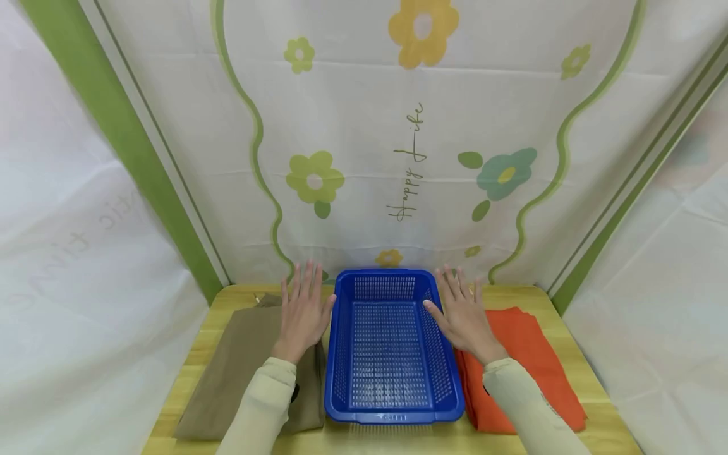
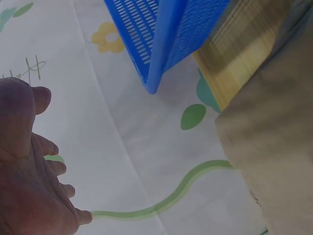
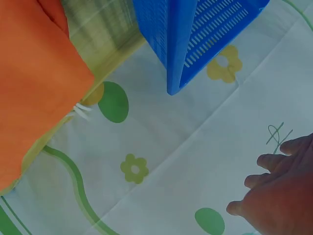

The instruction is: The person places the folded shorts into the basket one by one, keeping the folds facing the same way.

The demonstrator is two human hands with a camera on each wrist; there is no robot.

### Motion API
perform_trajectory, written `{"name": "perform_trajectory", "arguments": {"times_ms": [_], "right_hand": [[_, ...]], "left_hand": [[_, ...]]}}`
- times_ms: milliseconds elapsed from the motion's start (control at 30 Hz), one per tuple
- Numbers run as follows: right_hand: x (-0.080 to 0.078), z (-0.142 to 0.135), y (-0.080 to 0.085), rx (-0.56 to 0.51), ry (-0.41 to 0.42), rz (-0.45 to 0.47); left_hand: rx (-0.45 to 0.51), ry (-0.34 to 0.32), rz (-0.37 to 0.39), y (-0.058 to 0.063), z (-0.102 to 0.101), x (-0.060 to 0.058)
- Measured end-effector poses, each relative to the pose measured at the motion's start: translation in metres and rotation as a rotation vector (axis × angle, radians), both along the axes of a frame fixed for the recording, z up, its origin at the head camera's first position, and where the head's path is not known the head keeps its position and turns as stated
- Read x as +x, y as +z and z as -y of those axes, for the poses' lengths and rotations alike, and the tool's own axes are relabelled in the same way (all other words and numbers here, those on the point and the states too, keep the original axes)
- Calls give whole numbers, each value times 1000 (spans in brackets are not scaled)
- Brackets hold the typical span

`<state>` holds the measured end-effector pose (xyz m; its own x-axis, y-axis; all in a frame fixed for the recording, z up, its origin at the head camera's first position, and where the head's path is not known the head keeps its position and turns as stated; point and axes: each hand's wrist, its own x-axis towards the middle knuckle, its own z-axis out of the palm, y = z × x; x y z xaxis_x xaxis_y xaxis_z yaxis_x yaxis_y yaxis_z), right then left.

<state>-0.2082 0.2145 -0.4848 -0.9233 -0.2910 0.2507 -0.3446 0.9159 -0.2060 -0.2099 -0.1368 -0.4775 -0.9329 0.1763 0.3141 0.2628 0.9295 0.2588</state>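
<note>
A blue plastic basket with perforated walls and floor stands in the middle of the table, with nothing lying in it. Left of it lies a folded brown cloth, and on its right a folded orange cloth. My left hand hovers over the brown cloth beside the basket's left rim, fingers straight and holding nothing. On the other side, my right hand spreads its straight fingers above the right rim, its thumb overlapping the basket's inside in the head view. Both palms face away from me in the wrist views.
The wooden table reaches back to a white curtain printed with flowers and lettering. More white sheeting with green bands encloses the left and right sides. White cord ends show by the orange cloth's edge.
</note>
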Motion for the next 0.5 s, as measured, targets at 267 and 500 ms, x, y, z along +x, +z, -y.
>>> {"name": "perform_trajectory", "arguments": {"times_ms": [267,500], "right_hand": [[6,8,-7,-33,30,23],[12,16,-12,-46,52,24]], "left_hand": [[0,1,-32,-9,5,6],[49,1,-33,-15,13,9]]}}
